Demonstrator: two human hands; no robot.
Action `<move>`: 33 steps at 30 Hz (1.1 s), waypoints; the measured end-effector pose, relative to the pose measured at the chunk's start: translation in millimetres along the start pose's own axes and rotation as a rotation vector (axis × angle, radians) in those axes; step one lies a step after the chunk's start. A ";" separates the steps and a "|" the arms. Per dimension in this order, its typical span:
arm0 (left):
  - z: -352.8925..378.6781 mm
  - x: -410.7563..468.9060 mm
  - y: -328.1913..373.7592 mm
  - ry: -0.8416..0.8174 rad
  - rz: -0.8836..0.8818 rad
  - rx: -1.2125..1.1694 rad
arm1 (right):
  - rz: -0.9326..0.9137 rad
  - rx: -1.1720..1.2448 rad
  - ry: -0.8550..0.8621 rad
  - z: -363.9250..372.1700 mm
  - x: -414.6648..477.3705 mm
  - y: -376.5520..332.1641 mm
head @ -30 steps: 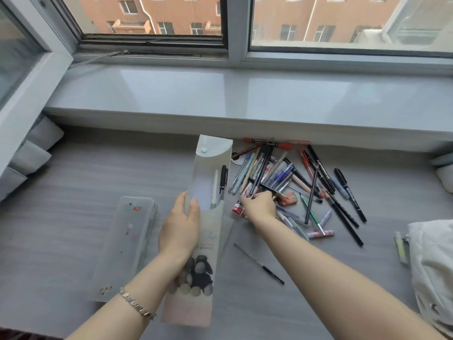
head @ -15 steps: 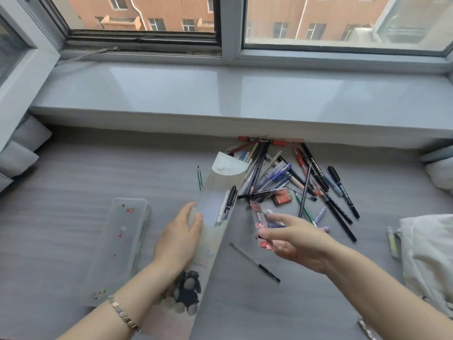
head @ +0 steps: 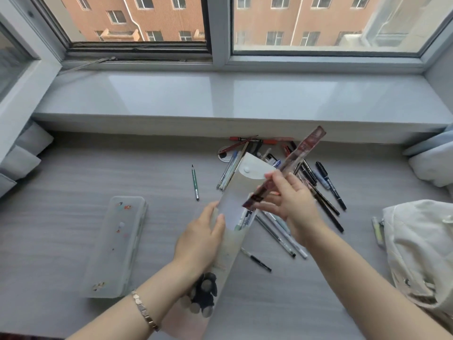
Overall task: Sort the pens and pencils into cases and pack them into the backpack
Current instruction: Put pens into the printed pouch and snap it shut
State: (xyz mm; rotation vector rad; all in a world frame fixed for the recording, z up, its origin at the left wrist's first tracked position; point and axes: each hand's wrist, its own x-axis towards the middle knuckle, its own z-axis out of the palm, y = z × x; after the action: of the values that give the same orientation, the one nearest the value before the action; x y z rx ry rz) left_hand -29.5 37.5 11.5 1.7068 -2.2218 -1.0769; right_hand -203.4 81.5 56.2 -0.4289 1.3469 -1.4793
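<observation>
Packet (head: 295, 161) over open case (head: 232, 192) — tilted

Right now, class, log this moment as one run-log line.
left hand: holds open case | right hand: pinches red packet, lower end near case mouth | second case: lying left | backpack: right

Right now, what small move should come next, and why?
Probably slide the packet down into the case: the right hand pinches it tilted, low end at the mouth, which the left hand holds open, pens already inside.
</observation>
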 end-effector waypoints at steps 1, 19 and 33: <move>2.1 -3.1 2.4 -0.001 0.025 0.006 | -0.028 -0.028 0.011 7.4 0.0 4.6; 17.4 -18.7 11.7 -0.005 0.075 0.032 | -0.222 -0.408 0.111 -13.5 -11.5 42.4; 22.9 -12.2 6.7 0.014 -0.056 -0.045 | -0.171 -1.361 -0.040 -83.8 -3.3 84.8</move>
State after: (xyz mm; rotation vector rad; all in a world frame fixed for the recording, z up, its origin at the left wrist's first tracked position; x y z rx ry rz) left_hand -42.2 59.3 2.4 1.7619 -2.1372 -1.1142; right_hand -232.1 141.7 -42.7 -1.4182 2.1726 -0.4417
